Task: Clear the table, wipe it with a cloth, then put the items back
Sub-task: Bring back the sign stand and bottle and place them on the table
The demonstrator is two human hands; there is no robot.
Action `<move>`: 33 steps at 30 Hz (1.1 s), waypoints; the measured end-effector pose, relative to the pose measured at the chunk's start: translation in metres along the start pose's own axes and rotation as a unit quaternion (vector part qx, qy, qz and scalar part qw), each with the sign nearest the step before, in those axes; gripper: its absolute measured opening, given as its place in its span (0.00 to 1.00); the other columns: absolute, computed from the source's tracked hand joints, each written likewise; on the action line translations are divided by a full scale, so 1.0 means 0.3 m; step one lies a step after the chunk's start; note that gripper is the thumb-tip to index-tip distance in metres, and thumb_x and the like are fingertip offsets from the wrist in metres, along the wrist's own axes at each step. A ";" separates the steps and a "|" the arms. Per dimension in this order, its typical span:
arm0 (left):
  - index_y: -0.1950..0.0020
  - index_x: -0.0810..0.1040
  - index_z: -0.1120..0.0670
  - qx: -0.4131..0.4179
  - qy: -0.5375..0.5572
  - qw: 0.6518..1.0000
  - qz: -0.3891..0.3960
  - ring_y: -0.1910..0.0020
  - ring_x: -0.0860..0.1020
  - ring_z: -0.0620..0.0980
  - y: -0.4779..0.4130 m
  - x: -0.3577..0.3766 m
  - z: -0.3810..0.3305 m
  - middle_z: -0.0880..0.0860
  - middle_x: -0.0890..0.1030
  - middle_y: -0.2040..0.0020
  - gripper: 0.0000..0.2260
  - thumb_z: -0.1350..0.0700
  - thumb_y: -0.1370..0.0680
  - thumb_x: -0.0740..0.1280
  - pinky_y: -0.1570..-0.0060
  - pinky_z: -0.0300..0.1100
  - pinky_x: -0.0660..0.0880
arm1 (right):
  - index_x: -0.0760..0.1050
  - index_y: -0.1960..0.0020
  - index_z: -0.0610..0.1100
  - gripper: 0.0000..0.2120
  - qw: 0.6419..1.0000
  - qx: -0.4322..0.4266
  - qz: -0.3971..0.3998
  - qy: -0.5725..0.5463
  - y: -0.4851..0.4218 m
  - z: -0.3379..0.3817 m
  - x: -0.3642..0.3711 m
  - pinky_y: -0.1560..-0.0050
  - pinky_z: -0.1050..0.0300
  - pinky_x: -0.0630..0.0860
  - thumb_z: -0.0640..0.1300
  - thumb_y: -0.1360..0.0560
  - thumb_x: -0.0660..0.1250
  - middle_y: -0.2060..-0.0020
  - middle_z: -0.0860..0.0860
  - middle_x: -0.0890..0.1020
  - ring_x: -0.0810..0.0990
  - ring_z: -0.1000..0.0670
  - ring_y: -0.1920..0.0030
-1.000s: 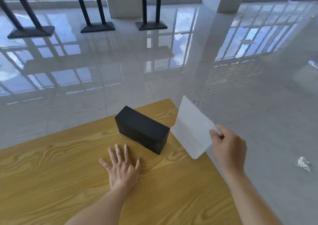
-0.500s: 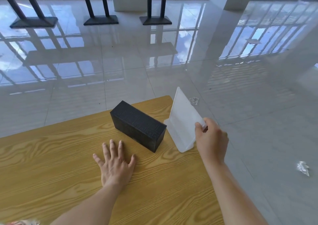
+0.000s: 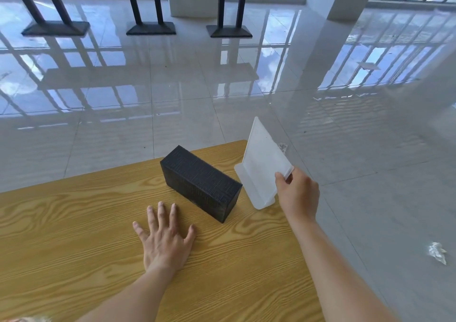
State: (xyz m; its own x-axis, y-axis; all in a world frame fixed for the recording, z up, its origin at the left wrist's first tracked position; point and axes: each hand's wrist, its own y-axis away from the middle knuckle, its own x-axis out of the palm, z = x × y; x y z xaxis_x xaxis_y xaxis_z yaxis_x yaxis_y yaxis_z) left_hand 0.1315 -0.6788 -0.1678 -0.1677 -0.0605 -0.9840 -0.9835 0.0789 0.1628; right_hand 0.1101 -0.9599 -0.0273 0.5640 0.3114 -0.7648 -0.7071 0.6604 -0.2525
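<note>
A white plastic sign stand [image 3: 261,166] is seen upright at the far right corner of a wooden bench [image 3: 74,223], its foot on or just touching the surface near the edge; whether its full weight is down cannot be told. Its upper right corner is pinched by the right hand [image 3: 297,193], with the fingers [image 3: 281,180] clamped on the sheet. Just beside the stand, to its left, a black box [image 3: 199,182] lies on its long side, close to the stand but seemingly not touching it. Nearer the viewer, the left hand [image 3: 165,238] is laid flat on the bench, fingers spread apart and holding nothing. No cloth is seen.

With the box on the bench and the stand upright beside it, the step in hand is judged to be the putting back of items, though a lift for clearing cannot be ruled out. If it is being placed, the foot should next be settled flat, well in from the edge, before the pinch is released.

Beyond the bench, a glossy tiled floor [image 3: 246,87] is seen, with a crumpled scrap [image 3: 436,252] lying on it at right.
</note>
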 end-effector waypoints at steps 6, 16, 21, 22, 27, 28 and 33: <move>0.19 0.46 0.46 0.000 -0.001 1.000 0.003 0.21 0.36 0.57 0.004 0.002 0.000 0.52 0.44 0.18 0.40 0.27 0.26 0.38 0.28 0.68 0.36 | 0.73 0.65 0.38 0.15 1.000 -0.010 -0.005 0.006 -0.066 0.025 0.054 0.67 0.54 0.65 0.45 0.25 0.71 0.73 0.50 0.73 0.71 0.44 0.69; 0.19 0.46 0.46 -0.002 0.002 1.000 0.002 0.21 0.35 0.56 0.003 0.001 0.002 0.52 0.43 0.18 0.40 0.27 0.26 0.38 0.28 0.67 0.36 | 0.73 0.65 0.38 0.15 1.000 -0.020 -0.004 0.005 -0.144 0.047 0.111 0.66 0.54 0.64 0.45 0.25 0.71 0.72 0.47 0.77 0.73 0.43 0.69; 0.19 0.45 0.46 -0.002 0.000 1.000 0.004 0.21 0.35 0.56 0.002 -0.002 -0.001 0.52 0.42 0.18 0.40 0.27 0.26 0.38 0.28 0.67 0.36 | 0.71 0.66 0.40 0.15 1.000 -0.021 -0.003 0.005 -0.179 0.061 0.130 0.66 0.55 0.63 0.44 0.25 0.70 0.72 0.49 0.74 0.71 0.44 0.69; 0.19 0.45 0.46 -0.002 -0.001 1.000 0.004 0.21 0.35 0.56 0.003 -0.002 -0.002 0.52 0.42 0.18 0.40 0.27 0.26 0.38 0.28 0.67 0.36 | 0.70 0.67 0.41 0.15 1.000 -0.023 -0.005 0.003 -0.183 0.064 0.133 0.67 0.56 0.61 0.44 0.25 0.70 0.73 0.49 0.74 0.71 0.45 0.69; 0.19 0.46 0.46 -0.003 0.002 1.000 0.002 0.21 0.35 0.56 0.004 -0.004 -0.004 0.52 0.43 0.18 0.40 0.27 0.26 0.38 0.28 0.67 0.36 | 0.71 0.66 0.40 0.15 1.000 -0.027 -0.005 -0.004 -0.189 0.076 0.145 0.67 0.56 0.62 0.44 0.25 0.70 0.72 0.48 0.75 0.71 0.45 0.70; 0.19 0.46 0.46 -0.003 0.002 1.000 0.001 0.21 0.35 0.56 0.003 -0.004 -0.003 0.52 0.43 0.18 0.40 0.27 0.26 0.38 0.28 0.67 0.36 | 0.70 0.66 0.40 0.15 1.000 -0.027 -0.004 -0.004 -0.191 0.076 0.145 0.67 0.56 0.62 0.44 0.25 0.70 0.72 0.49 0.75 0.71 0.45 0.70; 0.19 0.47 0.46 -0.002 0.007 1.000 0.002 0.21 0.35 0.56 0.004 -0.004 -0.003 0.52 0.43 0.18 0.39 0.27 0.26 0.39 0.28 0.67 0.36 | 0.68 0.67 0.42 0.16 1.000 -0.028 0.000 -0.003 -0.205 0.078 0.149 0.67 0.55 0.61 0.43 0.25 0.70 0.74 0.51 0.71 0.71 0.44 0.70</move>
State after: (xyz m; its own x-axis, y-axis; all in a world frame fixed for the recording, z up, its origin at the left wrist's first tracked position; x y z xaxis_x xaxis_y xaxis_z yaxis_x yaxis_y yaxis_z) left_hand 0.1305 -0.6796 -0.1663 -0.1726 -0.0740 -0.9822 -0.9831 0.0747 0.1671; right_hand 0.1888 -0.9707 -0.0321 0.5673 0.3153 -0.7608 -0.7289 0.6221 -0.2857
